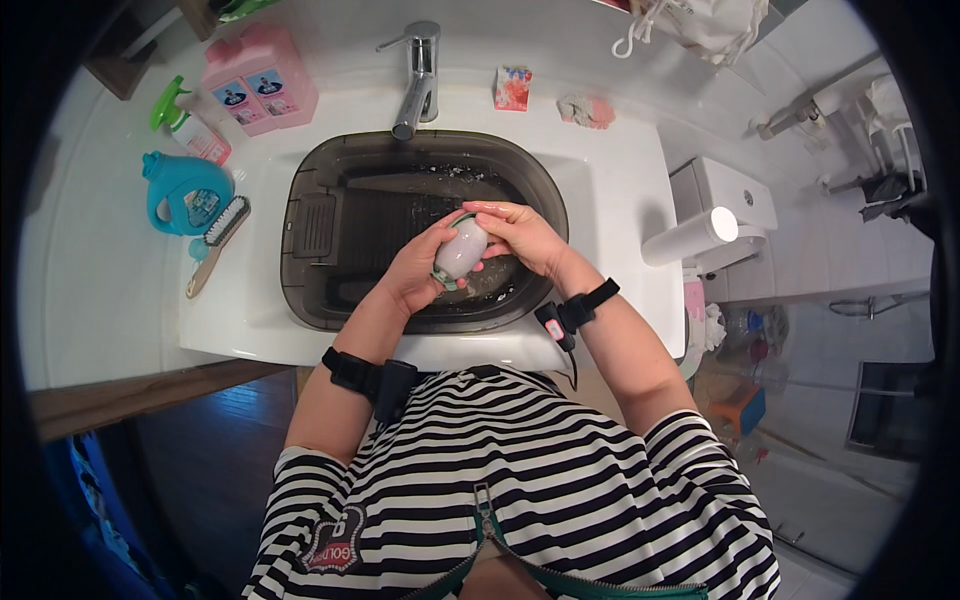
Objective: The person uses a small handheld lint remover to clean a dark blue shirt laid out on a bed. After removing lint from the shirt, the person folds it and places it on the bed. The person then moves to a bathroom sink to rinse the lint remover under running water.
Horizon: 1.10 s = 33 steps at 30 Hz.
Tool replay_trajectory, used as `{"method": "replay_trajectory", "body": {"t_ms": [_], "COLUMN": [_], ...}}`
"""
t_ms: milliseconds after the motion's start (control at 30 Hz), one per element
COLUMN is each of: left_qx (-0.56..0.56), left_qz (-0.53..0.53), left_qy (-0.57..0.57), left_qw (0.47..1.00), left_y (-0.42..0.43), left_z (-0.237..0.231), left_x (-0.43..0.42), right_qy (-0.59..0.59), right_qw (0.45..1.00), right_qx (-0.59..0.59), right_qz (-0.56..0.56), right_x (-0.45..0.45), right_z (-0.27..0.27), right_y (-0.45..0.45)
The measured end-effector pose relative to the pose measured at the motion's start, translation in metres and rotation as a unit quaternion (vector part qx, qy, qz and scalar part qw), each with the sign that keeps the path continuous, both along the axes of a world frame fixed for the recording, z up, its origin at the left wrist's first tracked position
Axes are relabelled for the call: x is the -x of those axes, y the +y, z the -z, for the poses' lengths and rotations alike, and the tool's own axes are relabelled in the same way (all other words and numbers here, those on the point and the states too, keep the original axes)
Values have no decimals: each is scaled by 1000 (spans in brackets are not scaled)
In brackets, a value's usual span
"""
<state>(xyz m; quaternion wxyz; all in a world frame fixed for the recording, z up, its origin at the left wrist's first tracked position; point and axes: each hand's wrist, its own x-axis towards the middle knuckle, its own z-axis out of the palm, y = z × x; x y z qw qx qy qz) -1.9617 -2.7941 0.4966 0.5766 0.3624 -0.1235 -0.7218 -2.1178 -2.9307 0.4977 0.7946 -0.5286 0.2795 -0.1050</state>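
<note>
Above a dark translucent plastic washbasin (311, 296) set in the white sink, both hands hold a pale oval object with a green rim (462, 249), perhaps a bar of soap in its case. My left hand (421, 262) cups it from the left and below. The fingers of my right hand (514, 231) rest on its upper right side. Water with some suds lies in the washbasin, which has a ribbed washboard part. The chrome faucet (417, 90) stands behind, its spout over the basin's back rim.
On the left of the counter (619, 300) are a wooden-handled scrub brush (217, 244), a blue detergent bottle (187, 193), a green-topped spray bottle (191, 127) and pink jugs (262, 82). A small box (513, 88) and a cloth (586, 111) lie behind; a white cylinder (686, 238) stands right.
</note>
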Motion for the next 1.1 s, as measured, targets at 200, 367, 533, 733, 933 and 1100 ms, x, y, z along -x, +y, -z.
{"method": "replay_trajectory", "body": {"t_ms": [200,367,533,733,933,1100], "left_qx": [-11,-11,-51,-6,-19,-26], "left_qz": [-73,-21,-93,-43,-87,-89], "left_qy": [-56,-61,-148,-110,-192,-142], "left_qw": [996,998,983,993,977,985], "left_y": [-9,4,-2,2,-5,-2], "left_z": [3,-7,-3,-6,-4,-2], "left_x": [4,-8,9,-4,11,2], "right_qy": [6,-21,-81,-6,-31,-36], "right_qw": [918,999,970,998,965,991], "right_qx": [394,35,230,52,260,123], "right_qz": [39,-32,21,-37,-10,-44], "right_x": [-13,-7,-19,-9,-16,-17], "right_z": [-4,-3,17,-2,6,-1], "right_y": [30,-2,23,-5,17,0]}}
